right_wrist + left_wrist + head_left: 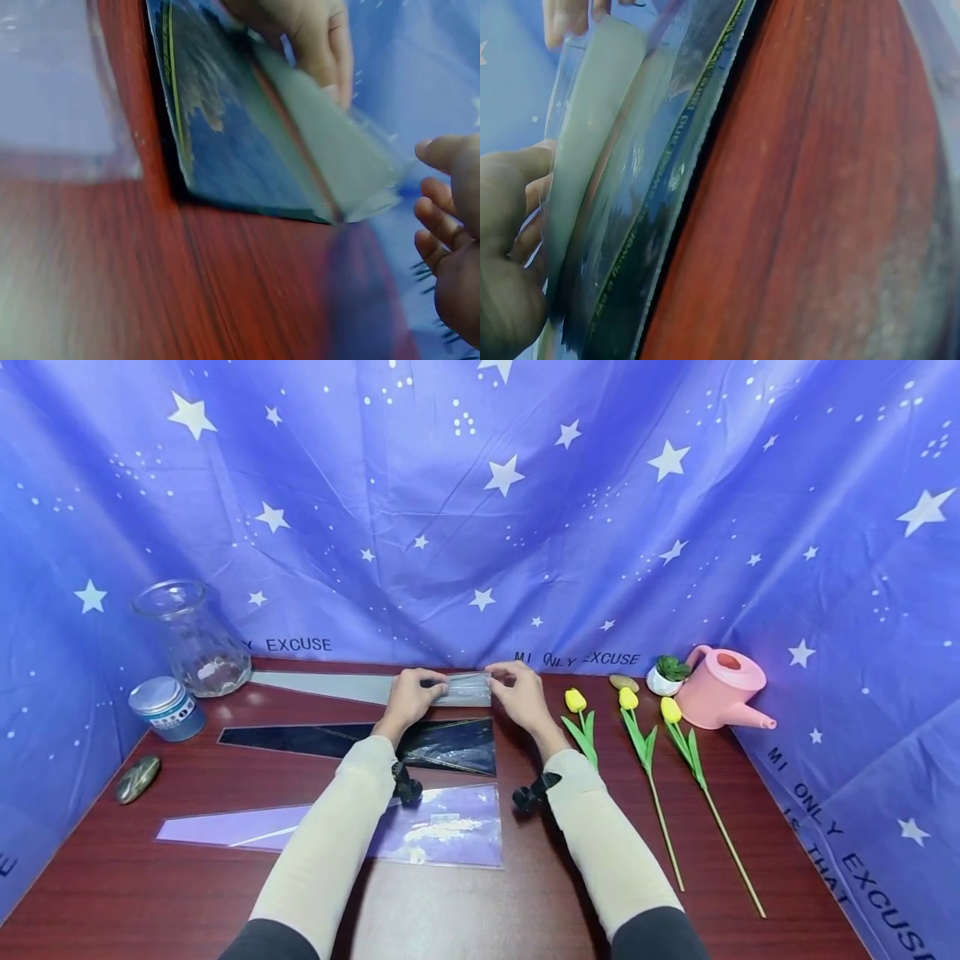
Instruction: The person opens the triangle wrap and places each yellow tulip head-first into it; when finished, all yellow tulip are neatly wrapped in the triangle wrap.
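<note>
A long tapered grey sleeve (322,687) of clear plastic lies along the back of the wooden table (750,852). Its wide end is lifted off the table. My left hand (431,687) pinches that end's left side and my right hand (501,679) pinches its right side. In the left wrist view, my left hand (525,225) holds the grey sleeve (592,150) above the black sleeve (637,247). From the right wrist, my right hand (439,195) is at the edge of the grey sleeve (330,157). A black sleeve (450,745) and a purple sleeve (450,827) lie nearer me.
Three yellow tulips (637,727) lie on the right. Behind them stand a pink watering can (723,687) and a small potted plant (666,675). A glass vase (193,639), a tin (165,708) and a stone (138,778) are on the left. A starred blue cloth (480,527) surrounds the table.
</note>
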A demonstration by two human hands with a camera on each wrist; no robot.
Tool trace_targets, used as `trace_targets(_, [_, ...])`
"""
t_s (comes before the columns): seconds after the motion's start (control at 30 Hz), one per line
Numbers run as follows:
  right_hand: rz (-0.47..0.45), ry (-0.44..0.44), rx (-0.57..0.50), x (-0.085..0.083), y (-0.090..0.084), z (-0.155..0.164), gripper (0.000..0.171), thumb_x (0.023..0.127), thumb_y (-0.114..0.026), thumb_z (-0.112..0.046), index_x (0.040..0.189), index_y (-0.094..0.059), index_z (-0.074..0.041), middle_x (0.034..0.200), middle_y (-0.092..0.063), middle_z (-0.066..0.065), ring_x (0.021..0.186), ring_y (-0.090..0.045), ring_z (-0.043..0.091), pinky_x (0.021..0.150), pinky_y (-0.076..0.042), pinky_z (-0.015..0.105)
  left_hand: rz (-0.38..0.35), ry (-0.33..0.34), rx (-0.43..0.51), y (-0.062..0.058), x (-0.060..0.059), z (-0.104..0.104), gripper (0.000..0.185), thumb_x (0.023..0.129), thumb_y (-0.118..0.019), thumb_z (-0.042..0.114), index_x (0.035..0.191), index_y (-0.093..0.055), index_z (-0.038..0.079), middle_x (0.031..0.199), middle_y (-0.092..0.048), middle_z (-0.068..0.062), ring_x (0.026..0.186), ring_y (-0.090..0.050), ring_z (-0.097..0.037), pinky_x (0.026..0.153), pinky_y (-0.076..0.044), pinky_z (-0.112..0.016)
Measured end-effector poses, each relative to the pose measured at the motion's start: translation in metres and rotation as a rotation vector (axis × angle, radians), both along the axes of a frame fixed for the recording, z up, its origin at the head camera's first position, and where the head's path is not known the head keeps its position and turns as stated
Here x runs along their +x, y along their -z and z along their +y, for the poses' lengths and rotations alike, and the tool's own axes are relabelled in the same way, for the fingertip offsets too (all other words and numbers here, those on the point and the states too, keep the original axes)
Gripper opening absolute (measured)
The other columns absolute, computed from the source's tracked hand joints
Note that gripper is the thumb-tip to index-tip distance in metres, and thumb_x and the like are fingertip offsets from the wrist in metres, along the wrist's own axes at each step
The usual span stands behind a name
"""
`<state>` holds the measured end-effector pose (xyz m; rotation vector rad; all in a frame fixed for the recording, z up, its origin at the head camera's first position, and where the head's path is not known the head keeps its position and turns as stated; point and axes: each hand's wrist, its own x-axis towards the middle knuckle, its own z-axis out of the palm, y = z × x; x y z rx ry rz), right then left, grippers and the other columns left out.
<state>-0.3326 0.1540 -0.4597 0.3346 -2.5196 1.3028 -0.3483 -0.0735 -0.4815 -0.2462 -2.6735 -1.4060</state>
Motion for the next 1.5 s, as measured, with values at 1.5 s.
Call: trace_targets(1.5, [-0.182,0.282,0.309,0.185,0.010,0.132,0.031,0.078,-0.083,-0.008,0.108,-0.078,-0.001,0.077,-0.073,-0.003,0.063,-0.059,-0.005,0.073,-0.049,0.021,0.017,-0.013,0.162,0.011,0.003,-0.004,0.021,0.098,-0.073,0.025,0.114,-0.081,0.014,0.129,-0.073,-0.011,0.127,-0.063,-0.030,0.111,-0.049,-0.047])
